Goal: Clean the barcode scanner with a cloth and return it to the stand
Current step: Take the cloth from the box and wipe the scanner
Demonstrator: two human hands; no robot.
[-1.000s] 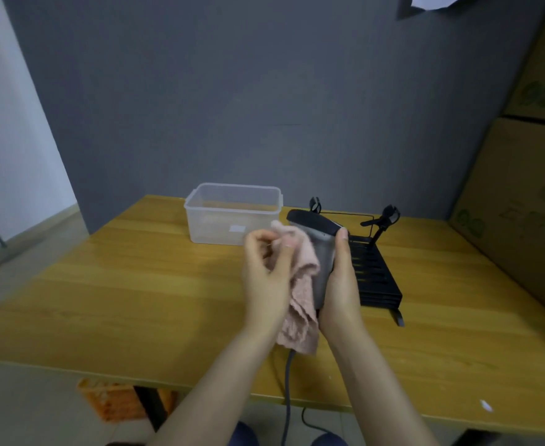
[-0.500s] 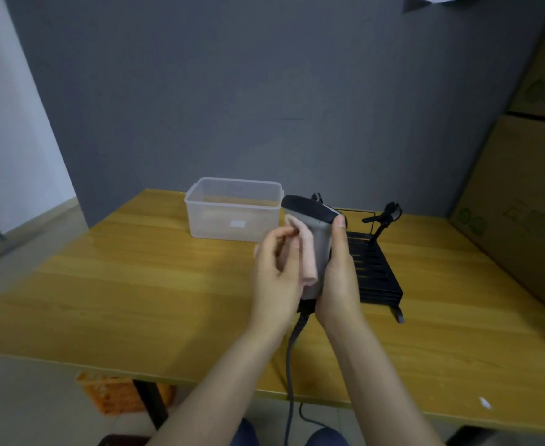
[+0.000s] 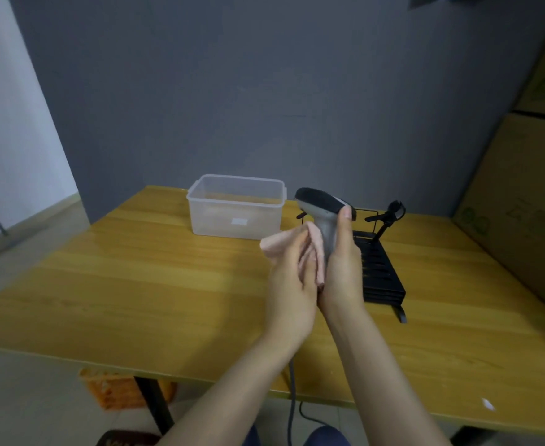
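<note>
The person held the barcode scanner (image 3: 324,217) upright above the wooden table (image 3: 142,284), a little right of the frame's centre. The right hand (image 3: 343,272) was wrapped around the grey handle, fingers clenched on it, with the thumb (image 3: 346,220) lying up along the handle's right side and its tip just under the dark head. The head pointed toward the upper left of the frame, tilted slightly down at its right end.

The left hand (image 3: 292,281) pressed a pink cloth (image 3: 311,243) against the left side of the handle. Its fingers were closed around the cloth, grasping it (one loose corner stuck out to the left, above the knuckles). The two hands touched at the heel of the palm, with a fold of cloth hanging between them.

A grey cable (image 3: 292,410) dropped from below the hands, past the near edge of the table, toward the bottom of the frame.

The black stand (image 3: 379,272) sat on the table just right of the hands, partly hidden by the right hand. Its slatted base ran toward the viewer, and a thin arm with a clip (image 3: 393,214) rose at its far end. The scanner was off the stand, not touching it.

A clear plastic box (image 3: 237,206) without a lid stood at the far side of the table, left of the scanner's head. Cardboard boxes (image 3: 519,201) filled the right edge of the frame. An orange basket (image 3: 113,389) sat on the floor under the table, lower left.
</note>
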